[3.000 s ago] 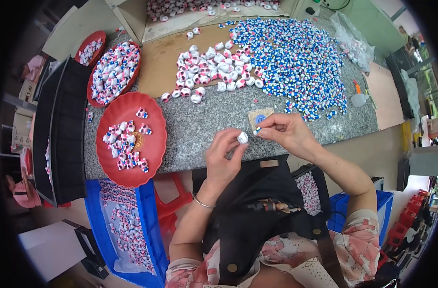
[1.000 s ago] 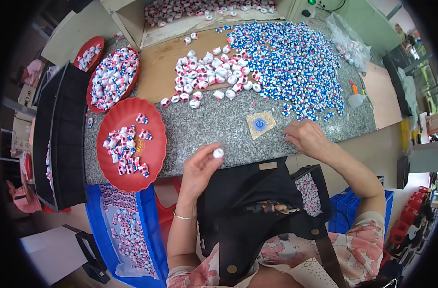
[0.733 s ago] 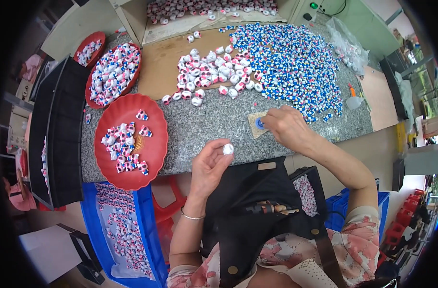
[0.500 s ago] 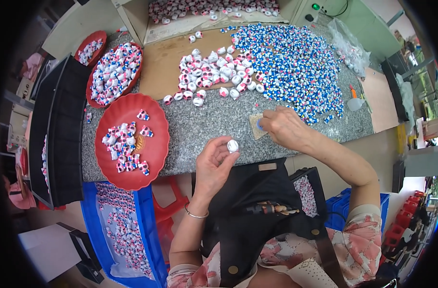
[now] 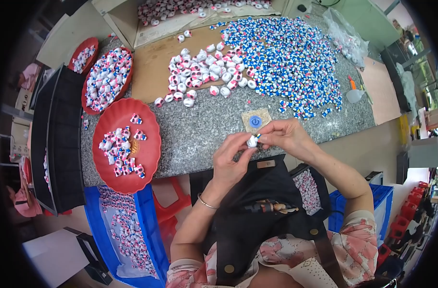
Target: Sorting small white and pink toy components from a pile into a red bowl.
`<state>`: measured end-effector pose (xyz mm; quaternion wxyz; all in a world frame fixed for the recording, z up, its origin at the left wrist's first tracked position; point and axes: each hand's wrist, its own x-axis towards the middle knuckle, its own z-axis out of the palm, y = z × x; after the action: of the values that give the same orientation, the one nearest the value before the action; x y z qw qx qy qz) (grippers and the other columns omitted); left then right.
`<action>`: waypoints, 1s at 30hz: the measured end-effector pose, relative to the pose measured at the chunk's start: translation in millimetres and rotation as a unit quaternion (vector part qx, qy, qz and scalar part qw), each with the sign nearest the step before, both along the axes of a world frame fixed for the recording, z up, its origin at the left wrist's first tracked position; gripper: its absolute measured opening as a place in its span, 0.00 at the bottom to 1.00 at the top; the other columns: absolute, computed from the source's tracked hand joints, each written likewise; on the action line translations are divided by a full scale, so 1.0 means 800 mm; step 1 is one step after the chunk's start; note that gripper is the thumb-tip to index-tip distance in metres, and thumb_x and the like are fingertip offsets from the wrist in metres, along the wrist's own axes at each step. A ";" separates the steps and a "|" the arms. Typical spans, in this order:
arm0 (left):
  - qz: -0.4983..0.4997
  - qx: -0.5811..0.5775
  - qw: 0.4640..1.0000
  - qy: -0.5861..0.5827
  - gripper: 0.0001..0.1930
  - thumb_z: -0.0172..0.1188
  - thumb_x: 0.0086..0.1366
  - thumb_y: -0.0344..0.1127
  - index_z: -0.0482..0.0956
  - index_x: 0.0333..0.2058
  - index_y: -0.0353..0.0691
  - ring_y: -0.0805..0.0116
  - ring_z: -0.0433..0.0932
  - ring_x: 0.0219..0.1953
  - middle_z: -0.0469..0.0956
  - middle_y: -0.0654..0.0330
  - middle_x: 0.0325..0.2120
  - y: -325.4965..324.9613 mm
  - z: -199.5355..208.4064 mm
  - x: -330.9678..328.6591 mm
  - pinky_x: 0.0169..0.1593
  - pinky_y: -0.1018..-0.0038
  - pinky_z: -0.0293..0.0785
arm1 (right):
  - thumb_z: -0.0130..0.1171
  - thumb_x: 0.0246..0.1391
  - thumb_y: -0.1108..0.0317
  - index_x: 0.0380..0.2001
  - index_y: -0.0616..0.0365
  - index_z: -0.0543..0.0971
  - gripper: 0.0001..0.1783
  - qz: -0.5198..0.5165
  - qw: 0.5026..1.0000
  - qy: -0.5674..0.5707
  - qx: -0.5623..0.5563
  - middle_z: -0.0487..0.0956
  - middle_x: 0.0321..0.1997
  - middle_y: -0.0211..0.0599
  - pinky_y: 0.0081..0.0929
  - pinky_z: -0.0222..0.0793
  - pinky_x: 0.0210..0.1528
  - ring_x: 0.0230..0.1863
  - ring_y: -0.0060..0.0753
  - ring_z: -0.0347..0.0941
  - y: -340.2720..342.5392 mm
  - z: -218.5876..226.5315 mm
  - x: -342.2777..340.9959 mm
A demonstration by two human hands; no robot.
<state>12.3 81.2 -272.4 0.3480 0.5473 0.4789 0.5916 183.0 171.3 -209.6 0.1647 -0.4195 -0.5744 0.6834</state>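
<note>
My left hand (image 5: 231, 163) pinches a small white figurine head (image 5: 251, 142) between thumb and fingers. Against that head my right hand (image 5: 291, 138) holds a tiny blue-and-white figurine body (image 5: 258, 136), gripped at the fingertips. The two pieces meet or nearly meet; the exact contact is too small to make out. Just beyond the hands, a round blue cap-like dish (image 5: 255, 122) sits on a tan square pad (image 5: 246, 116). Loose white-and-pink heads (image 5: 204, 69) lie farther back, beside a broad spread of blue-and-white bodies (image 5: 291, 60).
A scalloped red plate (image 5: 151, 158) with several joined figurines stands at the left, before a fuller red bowl (image 5: 129, 77). Below the counter edge is a blue crate (image 5: 95, 230) holding more pieces. At the right lie an orange-tipped bottle (image 5: 354, 95) and a clear plastic bag (image 5: 346, 38).
My right hand has left the blue dish and come down to my left hand, bringing a small body to the head. My left hand has moved right. The view has shifted slightly.
</note>
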 end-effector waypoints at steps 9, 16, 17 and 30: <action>-0.217 -0.167 0.956 -0.108 0.13 0.51 0.68 0.23 0.78 0.48 0.28 0.71 0.80 0.31 0.80 0.54 0.34 -0.016 0.043 -0.031 0.35 0.79 0.77 | 0.64 0.51 0.77 0.34 0.62 0.83 0.05 0.133 0.916 0.011 0.378 0.79 0.26 0.36 0.24 0.71 0.28 0.28 0.28 0.78 -0.032 0.023 0.005; -0.203 -0.202 0.937 -0.198 0.13 0.51 0.67 0.23 0.78 0.48 0.27 0.72 0.79 0.31 0.79 0.54 0.35 -0.032 0.027 -0.030 0.37 0.80 0.76 | 0.65 0.52 0.75 0.38 0.61 0.82 0.09 0.095 0.936 0.003 0.338 0.79 0.29 0.38 0.26 0.71 0.29 0.28 0.32 0.77 -0.052 -0.009 0.000; -0.190 -0.190 0.949 -0.162 0.13 0.52 0.67 0.23 0.78 0.48 0.27 0.72 0.79 0.32 0.78 0.55 0.35 -0.034 0.033 -0.036 0.38 0.79 0.76 | 0.65 0.51 0.74 0.39 0.61 0.82 0.10 0.099 0.926 0.041 0.363 0.79 0.31 0.39 0.27 0.72 0.30 0.30 0.34 0.77 -0.047 -0.010 -0.002; 0.259 0.052 0.854 0.449 0.14 0.60 0.57 0.23 0.77 0.43 0.34 0.50 0.76 0.40 0.75 0.50 0.41 -0.011 0.082 -0.156 0.45 0.61 0.73 | 0.63 0.47 0.74 0.32 0.61 0.78 0.07 0.124 0.821 -0.281 0.481 0.76 0.30 0.45 0.41 0.71 0.34 0.32 0.51 0.75 0.037 -0.025 0.075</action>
<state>-112.3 72.8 -206.6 -0.0995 0.6269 0.6757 0.3748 242.7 200.8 -229.2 0.0909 -0.3862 -0.8986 0.1873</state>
